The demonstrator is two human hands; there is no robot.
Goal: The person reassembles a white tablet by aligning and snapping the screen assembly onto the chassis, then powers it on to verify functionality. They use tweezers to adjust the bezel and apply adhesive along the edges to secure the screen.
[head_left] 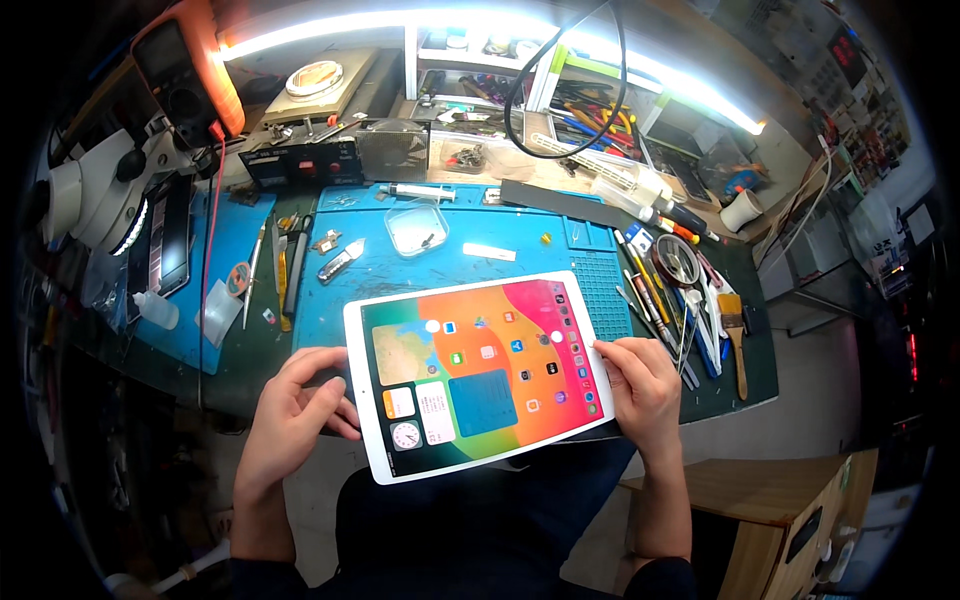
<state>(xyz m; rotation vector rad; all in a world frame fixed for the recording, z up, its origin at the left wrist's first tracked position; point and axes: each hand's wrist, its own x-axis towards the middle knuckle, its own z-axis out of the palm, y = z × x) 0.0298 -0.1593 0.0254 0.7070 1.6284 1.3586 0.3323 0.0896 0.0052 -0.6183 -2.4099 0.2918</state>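
A white-framed tablet (480,375) lies tilted in front of me, its screen lit with colourful icons and several widgets. My right hand (645,385) pinches its right edge, with thumb and fingertips together at the bezel. At the opposite edge, my left hand (295,415) supports the tablet with curled fingers whose tips pass partly behind it. The left thumb stays off the glass. Beyond the tablet's far edge spreads a blue work mat (400,270), and its near edge overhangs my lap.
A clear plastic dish (416,228), a syringe (418,191) and a small bottle (341,260) sit on the mat. Brushes and hand tools crowd the right, including a wooden-handled brush (733,340). A microscope (95,195) and an orange multimeter (190,75) stand left. A wooden cabinet (760,490) is lower right.
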